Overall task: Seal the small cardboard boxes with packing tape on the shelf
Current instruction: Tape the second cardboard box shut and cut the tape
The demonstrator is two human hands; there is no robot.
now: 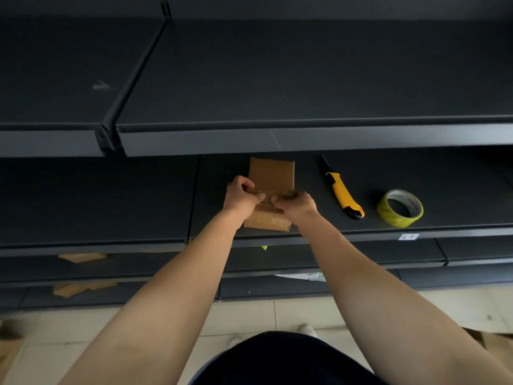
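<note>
The small cardboard box [271, 173] lay on the shelf [138, 202] directly under both grips, its long axis running away from the person toward the back of the shelf. The left grip [241, 196] and right grip [295, 208] met over its middle, fingers curled. Each pinched one end of what looked like a glossy tape strip [267, 196], which ran across the box's short axis. The far half of the box reached beyond the grips and the near half sat beneath the wrists. Judged from this, the coming move was a press outward and down along that short axis, each grip working toward its own side. The utility knife [344, 194] lay just beyond the right grip, and the tape roll [400, 208] farther the same way, so the right grip was the nearer to both.
</note>
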